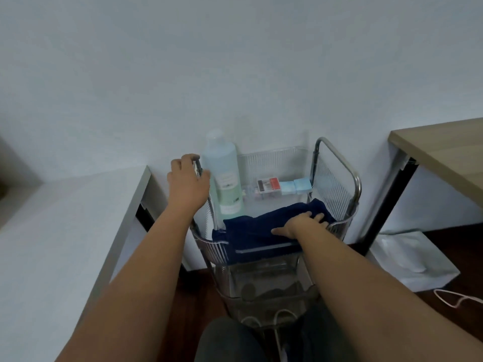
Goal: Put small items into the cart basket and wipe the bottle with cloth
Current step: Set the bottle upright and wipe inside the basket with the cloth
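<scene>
Cart basket (337, 178): bottle (225, 176) stood upright in its far left corner, beside left hand (188, 182) closed on the rail; cloth (257, 231) laid across its near edge, pressed under flat, open right hand (300, 226); small items (283, 186) at its back

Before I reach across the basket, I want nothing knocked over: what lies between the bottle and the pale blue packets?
In the head view, a small clear box with a red and dark label sits between the bottle and the pale blue packets.
</scene>
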A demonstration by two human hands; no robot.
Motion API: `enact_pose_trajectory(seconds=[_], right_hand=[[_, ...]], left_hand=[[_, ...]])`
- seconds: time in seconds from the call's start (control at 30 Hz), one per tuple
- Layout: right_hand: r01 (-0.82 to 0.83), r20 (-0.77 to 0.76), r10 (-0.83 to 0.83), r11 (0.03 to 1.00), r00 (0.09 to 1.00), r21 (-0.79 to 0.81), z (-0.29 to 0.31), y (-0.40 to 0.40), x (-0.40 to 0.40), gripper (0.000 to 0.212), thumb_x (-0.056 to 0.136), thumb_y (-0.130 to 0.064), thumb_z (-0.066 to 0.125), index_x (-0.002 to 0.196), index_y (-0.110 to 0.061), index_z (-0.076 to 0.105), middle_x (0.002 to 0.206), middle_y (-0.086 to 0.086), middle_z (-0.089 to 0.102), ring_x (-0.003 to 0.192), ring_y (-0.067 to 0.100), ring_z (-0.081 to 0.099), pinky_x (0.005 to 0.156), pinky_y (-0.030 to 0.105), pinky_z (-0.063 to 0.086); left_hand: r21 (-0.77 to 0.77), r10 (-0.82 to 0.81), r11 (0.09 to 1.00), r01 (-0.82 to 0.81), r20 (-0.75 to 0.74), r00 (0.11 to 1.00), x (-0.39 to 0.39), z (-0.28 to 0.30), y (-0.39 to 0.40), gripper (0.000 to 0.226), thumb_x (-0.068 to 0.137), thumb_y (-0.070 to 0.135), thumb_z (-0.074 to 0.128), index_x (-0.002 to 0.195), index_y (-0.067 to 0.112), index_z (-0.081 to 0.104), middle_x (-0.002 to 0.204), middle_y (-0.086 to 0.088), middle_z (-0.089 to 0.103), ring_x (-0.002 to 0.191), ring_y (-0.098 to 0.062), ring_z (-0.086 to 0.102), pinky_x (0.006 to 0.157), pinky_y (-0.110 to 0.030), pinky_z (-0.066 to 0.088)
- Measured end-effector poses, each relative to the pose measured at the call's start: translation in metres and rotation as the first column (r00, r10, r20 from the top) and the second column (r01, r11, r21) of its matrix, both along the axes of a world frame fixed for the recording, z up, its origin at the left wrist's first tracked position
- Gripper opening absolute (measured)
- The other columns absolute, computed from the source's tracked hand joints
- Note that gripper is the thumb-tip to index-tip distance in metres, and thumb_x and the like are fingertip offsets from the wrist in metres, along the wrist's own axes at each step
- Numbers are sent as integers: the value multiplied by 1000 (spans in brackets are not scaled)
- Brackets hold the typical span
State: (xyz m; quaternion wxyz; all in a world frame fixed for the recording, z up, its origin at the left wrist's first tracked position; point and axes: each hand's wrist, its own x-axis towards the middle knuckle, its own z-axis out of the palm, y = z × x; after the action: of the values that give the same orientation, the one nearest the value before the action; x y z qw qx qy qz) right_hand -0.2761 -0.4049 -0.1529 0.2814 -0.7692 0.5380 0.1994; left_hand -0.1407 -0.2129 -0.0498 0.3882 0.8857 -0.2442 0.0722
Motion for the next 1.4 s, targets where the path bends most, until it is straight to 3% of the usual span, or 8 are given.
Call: enact_pose_trajectory(seconds=[0.1, 0.2, 0.27, 0.47, 0.63, 0.83, 1.03, 1.4], right_hand=[[-20, -39, 20, 1000, 999, -4, 0, 3, 8, 121, 76, -61, 68, 152, -7, -9, 160, 19, -7, 146, 40, -2, 114, 57, 18], [-224, 134, 248, 959, 959, -172, -4, 21, 16, 46, 95, -25, 50, 135, -4, 46, 140, 23, 46, 126, 41, 44, 95, 48, 41], [-334, 205, 396, 900, 895, -281, -2, 41, 20, 30, 95, -12, 39, 116, -5, 60, 120, 19, 60, 110, 37, 57, 76, 38, 42], [-519, 93, 531, 846, 842, -125, 18, 77, 39, 33, 89, -20, 55, 118, -4, 58, 115, 13, 61, 96, 29, 59, 80, 39, 52], [-532, 113, 556, 826, 823, -188, 9, 79, 42, 60, 79, -61, 53, 118, -16, 60, 102, 7, 62, 85, 27, 57, 75, 37, 49], [-758, -30, 786, 584, 617, -292, 16, 105, 66, 10, 87, -13, 59, 95, -7, 58, 87, 7, 54, 76, 24, 51, 71, 36, 46], [-875, -118, 940, 246, 320, -416, 14, 104, 70, 18, 88, -2, 56, 104, -2, 63, 100, 16, 63, 92, 35, 63, 75, 38, 52], [-863, -152, 920, 267, 360, -430, 9, 108, 76, 26, 89, -7, 57, 115, -2, 60, 107, 15, 63, 97, 34, 63, 69, 37, 46]], left_hand=[[-89, 30, 995, -36, -75, 997, 5, -2, 1, 36, 99, 11, 49, 133, 20, 45, 135, -8, 42, 110, -26, 52, 96, -45, 48], [-287, 54, 951, -111, -201, 978, 7, -5, 4, 39, 98, 3, 46, 131, 22, 46, 128, -2, 52, 97, -16, 57, 69, -24, 48], [-348, 38, 930, -119, -232, 972, 7, -9, 6, 39, 98, 2, 46, 131, 23, 46, 125, 2, 54, 89, -11, 57, 60, -18, 42], [-366, 24, 923, -117, -250, 968, 6, -11, 6, 40, 97, 0, 43, 127, 27, 47, 120, 5, 54, 87, -6, 55, 58, -19, 42], [-368, 27, 924, -101, -201, 979, 3, -13, 6, 39, 96, -1, 43, 121, 29, 48, 118, 6, 57, 85, 3, 54, 60, -21, 43], [-451, 20, 881, -141, -262, 965, -2, -16, 10, 34, 95, 5, 47, 119, 29, 52, 120, 13, 59, 109, -7, 57, 92, -35, 52], [-467, -5, 876, -123, -265, 964, -3, -17, 9, 36, 93, 1, 46, 112, 31, 54, 115, 18, 60, 114, -6, 57, 96, -33, 50], [-466, -17, 879, -98, -236, 972, -5, -18, 11, 40, 90, -4, 44, 105, 32, 54, 102, 27, 57, 95, 18, 51, 69, -9, 41]])
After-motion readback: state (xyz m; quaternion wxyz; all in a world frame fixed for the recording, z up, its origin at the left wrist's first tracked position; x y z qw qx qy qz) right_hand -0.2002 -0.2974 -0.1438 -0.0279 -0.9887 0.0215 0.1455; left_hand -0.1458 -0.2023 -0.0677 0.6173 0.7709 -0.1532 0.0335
